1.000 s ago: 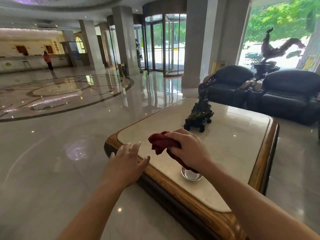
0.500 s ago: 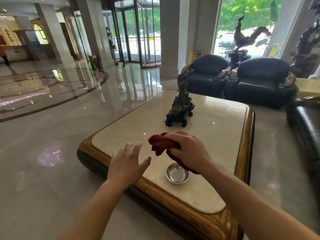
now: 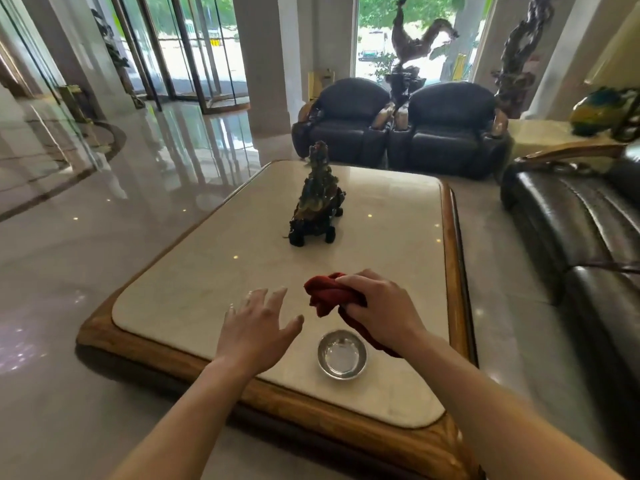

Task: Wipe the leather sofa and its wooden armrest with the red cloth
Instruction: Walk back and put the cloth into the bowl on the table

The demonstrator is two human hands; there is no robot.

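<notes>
My right hand (image 3: 379, 308) grips a bunched red cloth (image 3: 327, 292) above a low marble-topped table (image 3: 398, 216). Beside it, my left hand (image 3: 258, 325) hovers over the table's near part, fingers spread and holding nothing. A dark leather sofa (image 3: 581, 230) runs along the right edge of the view, beyond a strip of floor. Its curved wooden armrest (image 3: 568, 152) shows at the sofa's far end. Both hands are well clear of the sofa.
A small metal bowl (image 3: 342, 355) sits on the table just under my right wrist. A dark figurine (image 3: 317, 199) stands mid-table. Two dark leather armchairs (image 3: 398, 123) face me past the table. Polished floor (image 3: 104, 220) spreads to the left, toward glass doors.
The view has swung right and downward. The sofa on the right has come into view, and the bowl has emerged from under my right hand. Both hands keep their pose.
</notes>
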